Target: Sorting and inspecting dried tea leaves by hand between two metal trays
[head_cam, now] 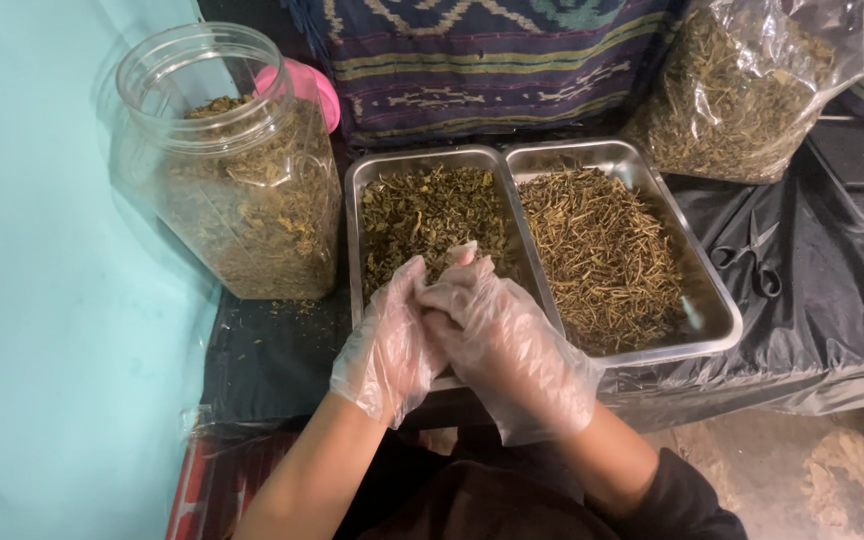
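wall: a plain turquoise surface is seen along the far left edge.
jar (232,170): a clear plastic jar is stood at the left, lidless, filled most of the way with dried green leaves; a pink lid (314,88) is partly seen behind it.
left hand (389,340): gloved in thin clear plastic, fingers curled and pressed against the other hand above the left tray; whether anything is pinched cannot be told.
left tray (356,190): a steel tray of crumbled green leaves is set just right of the jar, touching the right tray.
right hand (507,345): gloved likewise, folded over the left hand's fingers, mostly closed; contents hidden.
right tray (717,300): filled with thin dried stems.
scissors (752,262): laid on black sheeting, right of the trays.
bag (742,85): a clear bag of dried leaves is propped at the back right.
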